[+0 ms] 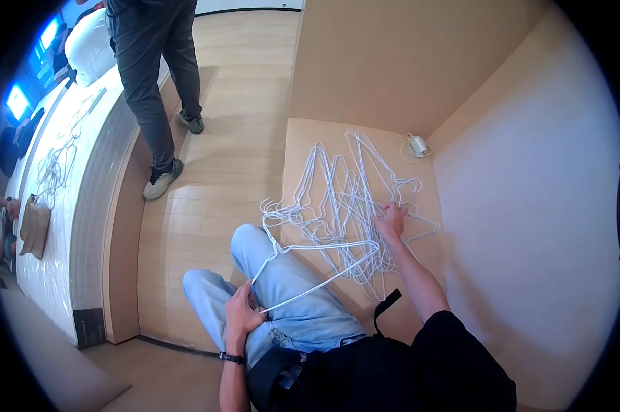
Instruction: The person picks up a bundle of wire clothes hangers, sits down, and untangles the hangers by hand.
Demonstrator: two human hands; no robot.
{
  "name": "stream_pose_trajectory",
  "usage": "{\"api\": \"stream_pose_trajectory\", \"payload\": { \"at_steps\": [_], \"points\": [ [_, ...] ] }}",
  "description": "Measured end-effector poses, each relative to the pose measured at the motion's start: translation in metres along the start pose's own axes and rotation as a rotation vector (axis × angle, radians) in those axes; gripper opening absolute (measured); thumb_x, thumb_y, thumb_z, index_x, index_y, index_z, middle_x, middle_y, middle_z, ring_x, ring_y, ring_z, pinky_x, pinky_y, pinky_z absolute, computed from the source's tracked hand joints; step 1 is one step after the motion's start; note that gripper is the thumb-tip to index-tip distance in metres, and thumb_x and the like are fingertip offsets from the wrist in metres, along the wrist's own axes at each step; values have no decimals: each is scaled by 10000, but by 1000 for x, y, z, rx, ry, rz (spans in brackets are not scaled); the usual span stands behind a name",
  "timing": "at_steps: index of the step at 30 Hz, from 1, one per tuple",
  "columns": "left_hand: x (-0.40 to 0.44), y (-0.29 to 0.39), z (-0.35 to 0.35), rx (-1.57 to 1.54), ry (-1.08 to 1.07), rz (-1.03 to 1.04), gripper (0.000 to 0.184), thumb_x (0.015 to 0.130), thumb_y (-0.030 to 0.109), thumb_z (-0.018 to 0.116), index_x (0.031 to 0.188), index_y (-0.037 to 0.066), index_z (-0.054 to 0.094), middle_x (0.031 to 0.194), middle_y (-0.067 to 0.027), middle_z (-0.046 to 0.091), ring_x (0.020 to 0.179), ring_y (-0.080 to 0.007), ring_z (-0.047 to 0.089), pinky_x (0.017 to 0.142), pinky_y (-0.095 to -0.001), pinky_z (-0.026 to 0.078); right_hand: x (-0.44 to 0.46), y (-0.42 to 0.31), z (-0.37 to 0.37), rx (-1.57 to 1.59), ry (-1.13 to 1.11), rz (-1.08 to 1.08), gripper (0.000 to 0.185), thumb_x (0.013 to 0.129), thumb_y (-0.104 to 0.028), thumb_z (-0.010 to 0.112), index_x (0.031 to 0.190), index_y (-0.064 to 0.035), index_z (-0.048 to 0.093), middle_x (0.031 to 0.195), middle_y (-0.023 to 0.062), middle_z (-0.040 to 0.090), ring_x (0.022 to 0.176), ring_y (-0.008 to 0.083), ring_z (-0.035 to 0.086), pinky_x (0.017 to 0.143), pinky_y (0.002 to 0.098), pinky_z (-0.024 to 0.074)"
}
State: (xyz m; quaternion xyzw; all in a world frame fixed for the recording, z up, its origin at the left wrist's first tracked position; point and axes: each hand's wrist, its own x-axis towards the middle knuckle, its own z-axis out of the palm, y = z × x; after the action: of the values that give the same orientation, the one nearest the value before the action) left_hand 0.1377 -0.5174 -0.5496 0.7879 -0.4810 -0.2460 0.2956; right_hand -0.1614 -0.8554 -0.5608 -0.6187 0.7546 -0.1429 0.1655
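White wire hangers lie in a tangled pile on the wooden board at the centre right. My left hand is closed round one end of a few white hangers, which stretch over my knee with their hooks toward the pile. At the right side of the pile, my right hand has its fingers pressed together on white hangers, just below some hooks.
A person in dark trousers stands at the upper left beside a plastic-wrapped mattress. More hangers and a brown bag rest on it. A white plug with cable lies near the right wall.
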Motion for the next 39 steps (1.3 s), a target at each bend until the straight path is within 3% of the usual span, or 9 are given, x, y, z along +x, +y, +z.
{"api": "stream_pose_trajectory", "payload": {
  "at_steps": [10, 18, 25, 30, 33, 37, 39],
  "points": [
    [0, -2, 1, -4, 8, 6, 725, 547, 141, 723, 1249, 53, 561, 813, -87, 593, 736, -274, 615, 676, -370, 521, -6, -2, -6, -9, 35, 81, 497, 620, -216, 740, 1088, -178, 576, 1215, 152, 456, 1054, 372, 576, 901, 445, 492],
    [1, -1, 1, -6, 6, 12, 717, 553, 146, 722, 1245, 52, 561, 805, -86, 588, 721, -267, 609, 661, -365, 518, 9, -8, -6, 61, 16, 69, 544, 658, -450, 789, 1069, -130, 633, 1217, 181, 453, 1082, 369, 560, 925, 430, 478],
    [1, 4, -3, -11, -11, -21, 712, 561, 150, 717, 1250, 65, 562, 810, -90, 590, 702, -261, 609, 653, -359, 521, 11, -20, 5, 2, -68, 96, 443, 652, -380, 778, 1024, -158, 681, 1236, 189, 454, 1089, 355, 567, 926, 417, 485],
    [1, 1, -1, -12, -8, -6, 716, 563, 152, 716, 1255, 58, 557, 817, -91, 591, 701, -262, 609, 656, -357, 523, 18, -9, 12, -10, 13, 69, 232, 660, -306, 760, 836, -156, 742, 1189, 153, 504, 980, 340, 622, 877, 415, 516],
    [1, 0, -1, -8, -10, -5, 719, 564, 153, 716, 1257, 54, 555, 825, -94, 592, 719, -266, 610, 668, -359, 524, 21, -3, 11, -20, 8, 66, 210, 666, -300, 758, 806, -144, 747, 1166, 149, 517, 956, 329, 632, 863, 415, 521],
    [0, -1, 0, -8, -11, -8, 720, 562, 155, 718, 1257, 53, 555, 831, -96, 593, 753, -269, 612, 693, -365, 524, 18, -3, 6, -39, -1, 75, 219, 677, -298, 751, 817, -130, 745, 1172, 152, 513, 970, 323, 627, 863, 411, 520],
    [0, -1, 0, -4, -10, -12, 719, 562, 155, 718, 1255, 53, 555, 828, -95, 592, 755, -268, 612, 695, -366, 523, 15, -2, 4, -9, 5, 47, 148, 687, -220, 713, 809, -138, 728, 1181, 150, 496, 1032, 333, 593, 868, 431, 523]
  ]
}}
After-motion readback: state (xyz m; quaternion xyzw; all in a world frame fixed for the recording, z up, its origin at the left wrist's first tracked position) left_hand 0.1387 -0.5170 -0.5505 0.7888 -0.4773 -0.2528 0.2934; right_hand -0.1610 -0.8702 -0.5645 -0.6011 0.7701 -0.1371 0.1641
